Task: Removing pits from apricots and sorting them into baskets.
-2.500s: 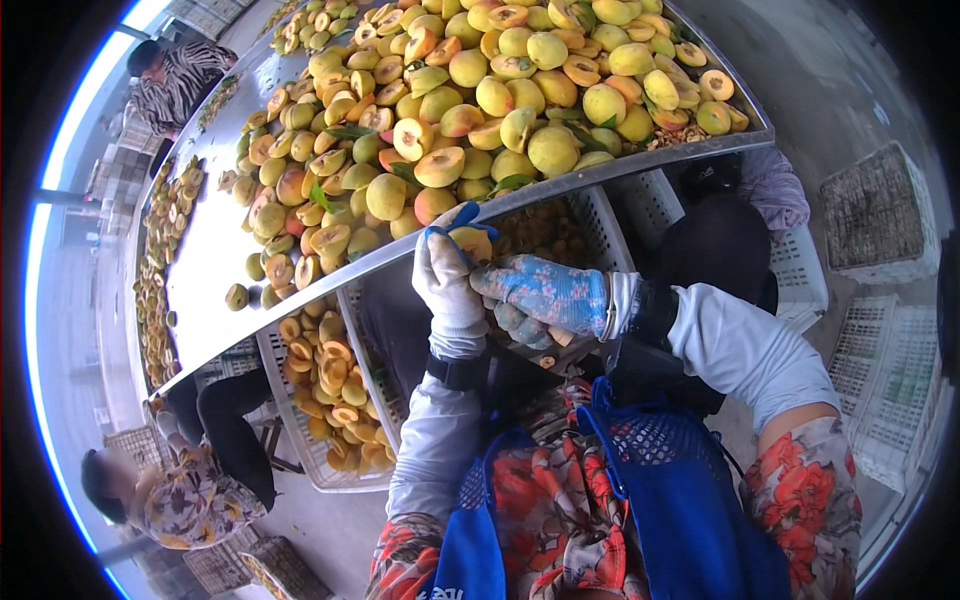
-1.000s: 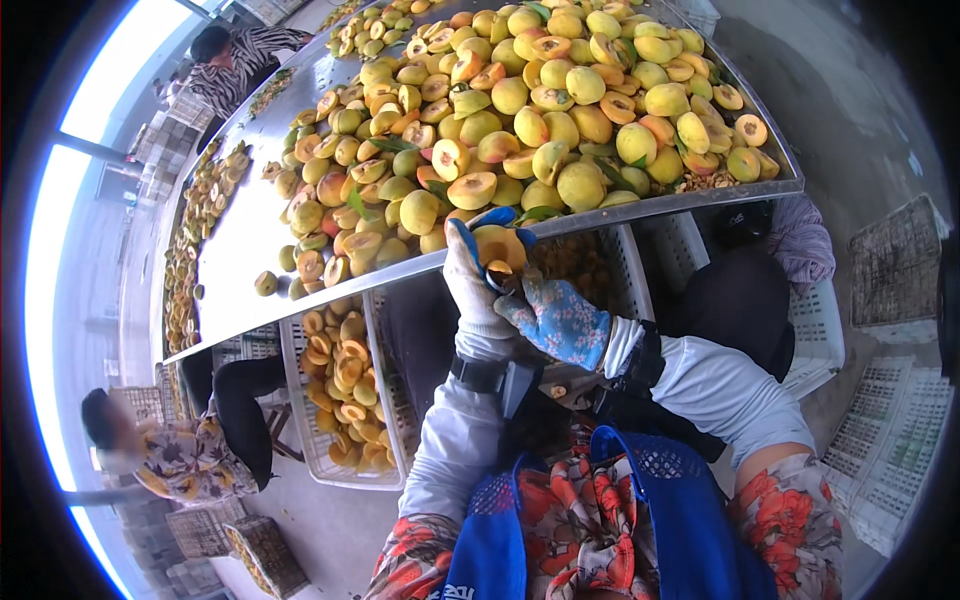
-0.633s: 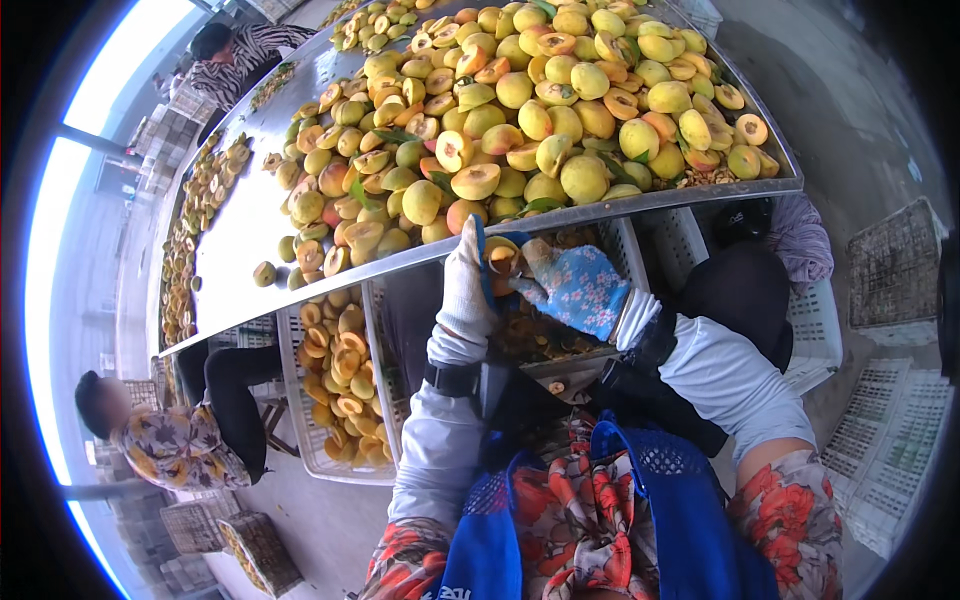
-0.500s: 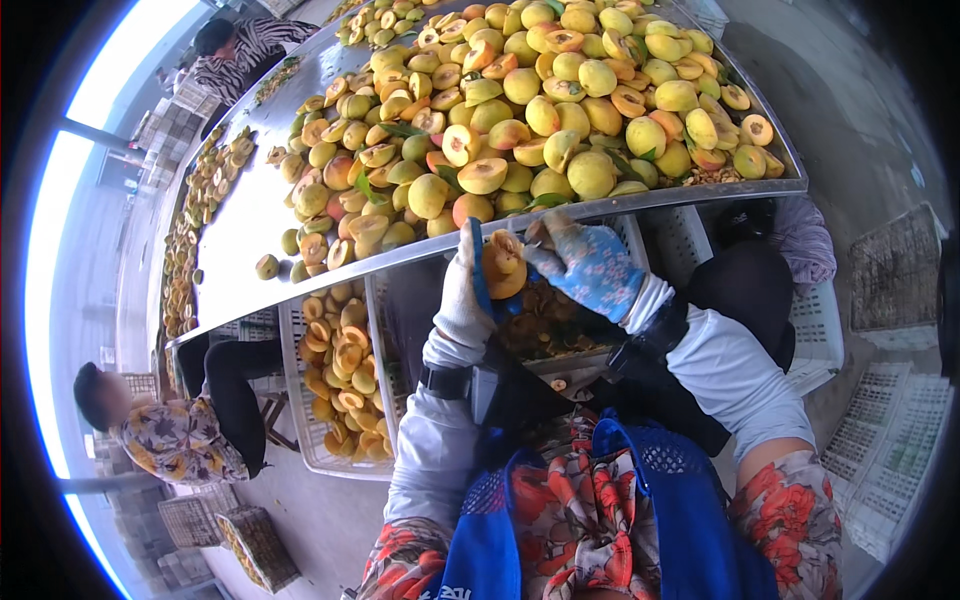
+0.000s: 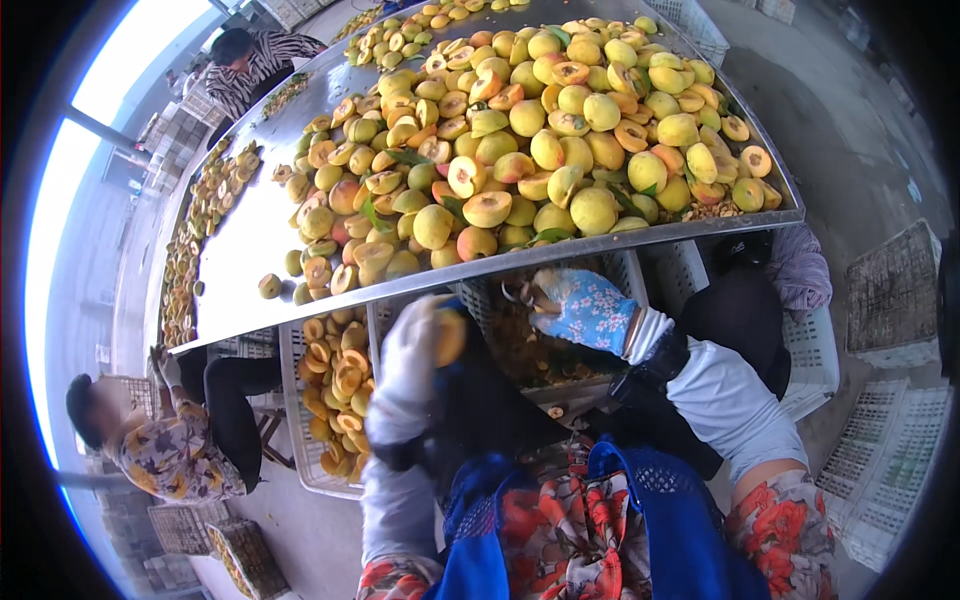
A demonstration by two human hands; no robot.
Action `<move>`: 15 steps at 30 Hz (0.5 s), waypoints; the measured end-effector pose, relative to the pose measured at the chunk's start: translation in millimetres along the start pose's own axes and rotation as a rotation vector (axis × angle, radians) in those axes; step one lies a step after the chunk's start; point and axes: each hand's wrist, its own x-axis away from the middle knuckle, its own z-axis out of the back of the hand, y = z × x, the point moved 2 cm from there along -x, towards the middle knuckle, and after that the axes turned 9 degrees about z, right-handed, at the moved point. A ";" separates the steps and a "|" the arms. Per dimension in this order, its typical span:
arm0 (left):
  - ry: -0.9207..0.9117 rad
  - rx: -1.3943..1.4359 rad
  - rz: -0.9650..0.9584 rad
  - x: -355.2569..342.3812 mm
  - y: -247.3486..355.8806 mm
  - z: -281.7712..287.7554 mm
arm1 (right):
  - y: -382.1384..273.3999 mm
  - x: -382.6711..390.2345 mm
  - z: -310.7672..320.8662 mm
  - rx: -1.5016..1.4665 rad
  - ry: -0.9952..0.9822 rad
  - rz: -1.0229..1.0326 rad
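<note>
My left hand (image 5: 405,350), in a pale glove and smeared by motion, grips a yellow peach half (image 5: 450,337) below the table's front edge, near a white crate of peach halves (image 5: 340,385). My right hand (image 5: 585,308), in a blue flowered glove, is closed above a crate of dark scraps (image 5: 540,345). At its fingertips shows a small tool with a curved metal tip (image 5: 522,293); its handle is hidden in the fingers. Beyond both hands, a heap of whole and halved peaches (image 5: 490,208) covers much of the metal table (image 5: 235,265).
The table's raised metal rim (image 5: 600,245) runs just beyond my hands. A seated person (image 5: 185,440) is at the left, another (image 5: 250,70) at the far left. Someone's dark-clad leg (image 5: 735,310) is close on my right. White crates (image 5: 890,460) stand at the right.
My left hand has moved left and down with the peach half, away from my right hand. The right hand has dropped slightly. The person at the left has raised their hands into view.
</note>
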 end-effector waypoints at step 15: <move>-0.179 -0.769 -0.508 -192.1 81.1 -45.1 | 14.5 -11.2 14.6 -0.283 0.226 -0.100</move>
